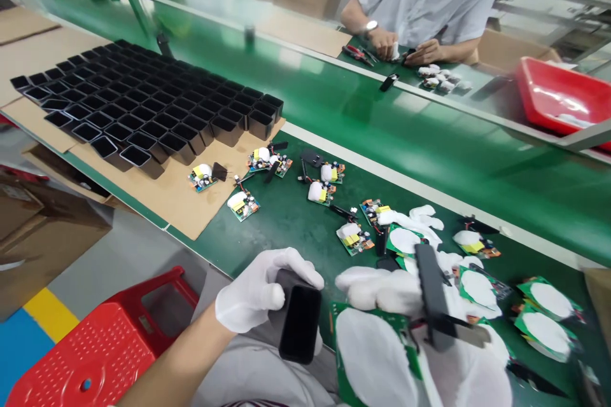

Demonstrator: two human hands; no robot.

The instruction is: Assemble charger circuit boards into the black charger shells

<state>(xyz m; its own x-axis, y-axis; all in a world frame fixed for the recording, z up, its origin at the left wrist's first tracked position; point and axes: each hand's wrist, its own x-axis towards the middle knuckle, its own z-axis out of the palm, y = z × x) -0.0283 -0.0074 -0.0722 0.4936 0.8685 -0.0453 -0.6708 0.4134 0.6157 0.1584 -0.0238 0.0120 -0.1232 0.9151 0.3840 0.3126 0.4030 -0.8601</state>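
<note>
My left hand, in a white glove, is wrapped round a black rectangular plastic case; the case's open end is turned toward me. Close by on the right, my gloved right hand grips a green circuit board with a large white patch on its face. A flat black cap stands up beside that board, near the right fingers, and seems wired to it. Board and case are apart. Around the right hand lie more circuit boards with white patches, partly hidden by it.
Many open black cases stand in rows on cardboard at the left. Several component boards lie on the green bench. A red stool is at lower left. Beyond the divider, a co-worker's hands work near a red bin.
</note>
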